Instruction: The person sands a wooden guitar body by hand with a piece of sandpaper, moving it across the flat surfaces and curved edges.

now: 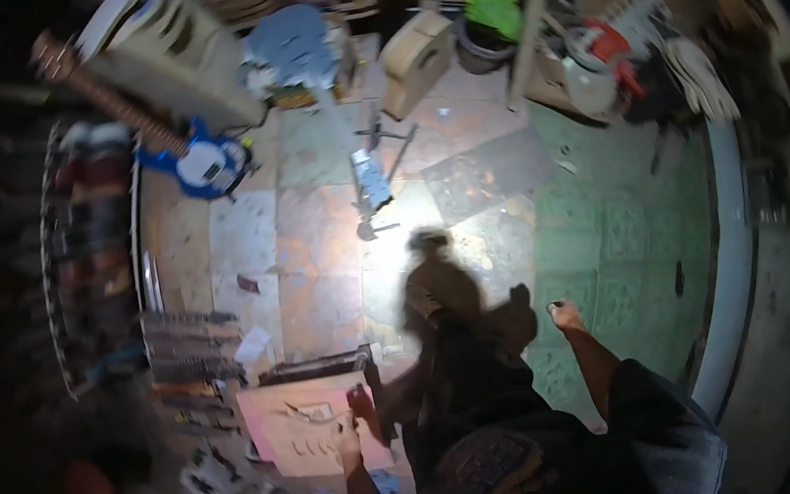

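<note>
My left hand (346, 438) is over a pink-edged, pale flat board (286, 444) at the lower left, its fingers pinched together. Whatever may be between them is too small to make out. A thin curved piece (309, 414) lies on the board by the fingertips, and several short dark curved marks show nearby. Just right of that hand is a dark red flat piece (362, 408). Away from the board, my right hand (564, 315) hangs over the green floor tiles with its fingers curled. A small dark spot shows at the fingers, but its kind is unclear.
Saws (193, 356) lie in a row left of the board. A blue electric guitar (206, 162) leans at the far left beside a metal rack (58, 254). Hammers (377, 227) and a blue-white packet (370, 180) lie on the tiles. A potted plant (491, 6) stands at the back.
</note>
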Available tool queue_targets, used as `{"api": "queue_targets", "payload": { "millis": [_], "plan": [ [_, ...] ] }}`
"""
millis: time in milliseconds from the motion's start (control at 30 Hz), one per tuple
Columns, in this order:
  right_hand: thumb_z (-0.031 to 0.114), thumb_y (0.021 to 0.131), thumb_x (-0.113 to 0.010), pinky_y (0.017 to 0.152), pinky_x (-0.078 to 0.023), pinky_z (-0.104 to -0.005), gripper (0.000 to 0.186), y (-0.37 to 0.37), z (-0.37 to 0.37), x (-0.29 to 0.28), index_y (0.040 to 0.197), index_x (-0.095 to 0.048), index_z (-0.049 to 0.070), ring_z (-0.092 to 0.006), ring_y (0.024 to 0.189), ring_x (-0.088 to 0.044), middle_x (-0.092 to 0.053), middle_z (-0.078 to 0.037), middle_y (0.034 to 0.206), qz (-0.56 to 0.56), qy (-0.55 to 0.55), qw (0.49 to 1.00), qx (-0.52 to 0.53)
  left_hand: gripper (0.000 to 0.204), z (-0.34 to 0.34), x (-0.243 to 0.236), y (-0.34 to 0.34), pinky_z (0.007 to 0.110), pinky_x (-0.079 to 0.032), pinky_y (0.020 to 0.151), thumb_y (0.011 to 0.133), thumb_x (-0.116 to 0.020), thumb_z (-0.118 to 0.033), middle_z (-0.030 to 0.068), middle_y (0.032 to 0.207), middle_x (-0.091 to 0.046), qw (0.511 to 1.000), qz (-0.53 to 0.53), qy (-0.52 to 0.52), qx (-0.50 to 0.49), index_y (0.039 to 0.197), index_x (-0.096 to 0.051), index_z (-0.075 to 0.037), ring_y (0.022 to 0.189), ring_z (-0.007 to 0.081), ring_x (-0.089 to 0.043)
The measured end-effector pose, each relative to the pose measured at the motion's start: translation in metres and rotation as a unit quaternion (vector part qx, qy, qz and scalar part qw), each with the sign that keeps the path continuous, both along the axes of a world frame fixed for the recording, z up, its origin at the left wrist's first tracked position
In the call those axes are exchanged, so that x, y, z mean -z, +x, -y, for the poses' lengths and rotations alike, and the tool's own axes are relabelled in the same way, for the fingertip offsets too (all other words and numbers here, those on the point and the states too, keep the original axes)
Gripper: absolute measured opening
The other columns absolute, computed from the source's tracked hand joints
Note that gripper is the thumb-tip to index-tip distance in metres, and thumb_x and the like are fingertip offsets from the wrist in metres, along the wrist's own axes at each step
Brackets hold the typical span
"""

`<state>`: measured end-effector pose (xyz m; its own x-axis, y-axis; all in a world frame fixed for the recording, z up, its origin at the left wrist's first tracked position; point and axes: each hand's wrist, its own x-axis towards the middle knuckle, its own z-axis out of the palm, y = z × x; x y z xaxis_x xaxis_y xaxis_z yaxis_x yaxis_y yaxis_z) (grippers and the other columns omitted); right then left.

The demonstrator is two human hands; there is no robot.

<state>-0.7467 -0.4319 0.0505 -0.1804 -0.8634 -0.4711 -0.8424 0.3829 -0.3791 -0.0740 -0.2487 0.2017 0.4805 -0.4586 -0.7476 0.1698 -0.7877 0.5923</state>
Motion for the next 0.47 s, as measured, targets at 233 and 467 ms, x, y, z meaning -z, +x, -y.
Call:
{"api": "queue_targets", "payload": {
  "millis": [233,467],
  "plan": [
    [0.032,0.098,-0.071,0.072,-0.058,-0.0405,0.035,-0.031,-0.063,-0.023,0.124,-0.072,0.009,-0.0226,0.086,-0.071,-0.074,-0.010,0.098,0.185,0.263,0.894,0.313,0.029,0.165,0.017,-0.070,0.029,-0.050,0.061,0.104,-0.072,-0.041,-0.0049,0.084,-0.063,0.989,-0.015,0.091,0.113,0.095,-0.067,-0.014,0.073,0.0083,-0.060],
    [0.032,0.098,-0.077,0.079,-0.060,-0.0412,0.050,-0.026,-0.023,-0.107,0.139,-0.063,0.007,-0.0223,0.097,-0.072,-0.073,-0.011,0.119,0.285,0.141,0.897,0.306,0.040,0.271,0.046,-0.119,0.036,-0.059,0.088,0.097,-0.077,-0.026,0.0029,0.108,-0.074,0.920,-0.144,0.235,0.278,0.131,-0.068,-0.008,0.100,0.0182,-0.073]
  ]
}}
